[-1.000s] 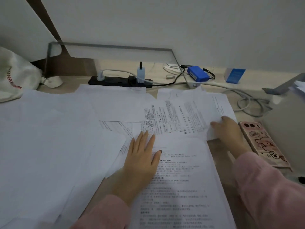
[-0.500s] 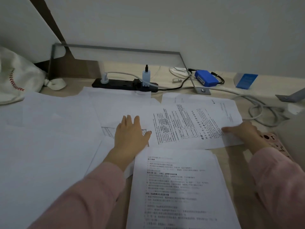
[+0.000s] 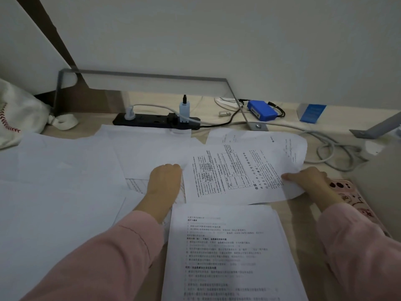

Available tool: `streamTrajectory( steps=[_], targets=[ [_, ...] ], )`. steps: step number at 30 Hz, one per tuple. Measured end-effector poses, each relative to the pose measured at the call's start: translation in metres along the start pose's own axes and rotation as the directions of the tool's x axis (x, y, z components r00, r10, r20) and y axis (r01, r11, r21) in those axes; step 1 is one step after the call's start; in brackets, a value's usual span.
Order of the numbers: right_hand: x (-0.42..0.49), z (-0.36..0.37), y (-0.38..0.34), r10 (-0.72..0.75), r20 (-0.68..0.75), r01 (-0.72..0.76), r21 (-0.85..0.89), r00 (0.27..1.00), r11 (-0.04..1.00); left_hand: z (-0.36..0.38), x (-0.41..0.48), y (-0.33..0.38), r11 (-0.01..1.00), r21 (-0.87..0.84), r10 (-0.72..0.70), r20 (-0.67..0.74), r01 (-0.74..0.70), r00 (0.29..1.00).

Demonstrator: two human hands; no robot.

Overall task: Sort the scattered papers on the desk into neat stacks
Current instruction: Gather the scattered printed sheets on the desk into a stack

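A thin white printed sheet with tables [image 3: 243, 170] lies mid-surface, its long axis running left to right, its print turned sideways and its right end curling upward. The right hand [image 3: 312, 183] pinches that end, thumb on top. The left hand [image 3: 166, 181] meets the sheet's left edge with its fingers hidden beneath paper; its grip cannot be told. Nearer lies a flat upright printed stack [image 3: 227, 253], with smooth blank white sheets [image 3: 60, 192] to the left on the pale wood surface [image 3: 204, 131].
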State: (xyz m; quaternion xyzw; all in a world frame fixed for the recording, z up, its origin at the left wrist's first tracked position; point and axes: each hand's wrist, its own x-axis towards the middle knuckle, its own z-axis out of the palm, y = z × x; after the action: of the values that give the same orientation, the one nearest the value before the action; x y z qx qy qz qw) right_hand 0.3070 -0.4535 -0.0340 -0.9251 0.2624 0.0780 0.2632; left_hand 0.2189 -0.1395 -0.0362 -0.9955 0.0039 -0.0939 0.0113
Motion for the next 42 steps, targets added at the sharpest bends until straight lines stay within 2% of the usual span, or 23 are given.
streamTrajectory(
  steps=[1, 3, 5, 11, 14, 18, 20, 22, 24, 27, 30, 32, 34, 35, 38, 40, 42],
  targets=[
    [-0.001, 0.001, 0.0, -0.019, -0.002, 0.019, 0.005, 1.0, 1.0, -0.005, -0.002, 0.002, 0.998, 0.0, -0.056, 0.051, 0.056, 0.997],
    [-0.006, 0.002, -0.002, -0.058, -0.01, 0.058, -0.002, 0.998, 0.998, 0.006, -0.003, -0.005, 0.995, -0.052, -0.084, -0.036, 0.082, 0.996],
    [-0.013, 0.004, -0.006, -0.049, -0.027, 0.05, 0.007, 0.998, 0.999, 0.008, -0.006, -0.009, 0.981, -0.102, -0.162, 0.027, 0.164, 0.986],
    [-0.028, 0.016, -0.012, -0.023, -0.095, 0.023, -0.004, 0.995, 1.0, 0.003, -0.017, -0.01, 0.91, -0.353, -0.207, 0.066, 0.217, 0.976],
    [-0.025, 0.012, -0.014, 0.01, -0.016, -0.007, 0.145, 1.0, 0.989, -0.008, -0.023, -0.006, 0.853, -0.461, -0.253, 0.045, 0.245, 0.966],
    [-0.031, 0.007, -0.011, -0.12, -0.021, 0.12, 0.309, 0.993, 0.943, -0.039, -0.023, -0.001, 0.76, -0.611, -0.295, -0.021, 0.221, 0.955],
    [-0.041, -0.003, -0.016, -0.19, -0.092, 0.211, 0.397, 0.977, 0.893, -0.06, -0.023, 0.0, 0.672, -0.712, -0.321, -0.033, 0.203, 0.947],
    [-0.055, -0.018, -0.025, -0.251, -0.214, 0.325, 0.472, 0.944, 0.82, -0.085, -0.025, 0.001, 0.528, -0.834, -0.337, -0.034, 0.159, 0.941],
    [-0.073, -0.037, -0.035, -0.311, -0.358, 0.463, 0.505, 0.88, 0.728, -0.11, -0.031, 0.0, 0.392, -0.915, -0.344, -0.054, 0.091, 0.937],
    [-0.105, -0.065, -0.046, -0.381, -0.549, 0.654, 0.481, 0.744, 0.585, -0.142, -0.047, -0.007, 0.217, -0.975, -0.374, -0.131, -0.051, 0.918],
    [-0.138, -0.089, -0.054, -0.353, -0.679, 0.752, 0.476, 0.644, 0.457, -0.16, -0.067, -0.023, 0.013, -0.986, -0.469, -0.155, -0.169, 0.869],
    [-0.157, -0.1, -0.057, -0.305, -0.719, 0.775, 0.524, 0.625, 0.353, -0.163, -0.083, -0.039, -0.142, -0.962, -0.533, -0.123, -0.231, 0.837],
    [-0.169, -0.102, -0.059, -0.242, -0.731, 0.769, 0.584, 0.638, 0.262, -0.157, -0.101, -0.055, -0.257, -0.929, -0.566, -0.078, -0.266, 0.821],
    [-0.176, -0.1, -0.059, -0.214, -0.713, 0.744, 0.629, 0.668, 0.224, -0.153, -0.111, -0.062, -0.3, -0.914, -0.576, -0.055, -0.273, 0.816],
    [-0.185, -0.083, -0.056, -0.15, -0.557, 0.576, 0.802, 0.817, 0.158, -0.131, -0.144, -0.083, -0.413, -0.872, -0.61, 0.049, -0.264, 0.791],
    [-0.188, -0.068, -0.052, -0.169, -0.439, 0.458, 0.884, 0.883, 0.094, -0.114, -0.167, -0.096, -0.483, -0.849, -0.628, 0.165, -0.214, 0.76],
    [-0.189, -0.054, -0.046, -0.24, -0.336, 0.349, 0.937, 0.911, 0.013, -0.098, -0.188, -0.108, -0.52, -0.842, -0.634, 0.269, -0.142, 0.725]
  ],
)
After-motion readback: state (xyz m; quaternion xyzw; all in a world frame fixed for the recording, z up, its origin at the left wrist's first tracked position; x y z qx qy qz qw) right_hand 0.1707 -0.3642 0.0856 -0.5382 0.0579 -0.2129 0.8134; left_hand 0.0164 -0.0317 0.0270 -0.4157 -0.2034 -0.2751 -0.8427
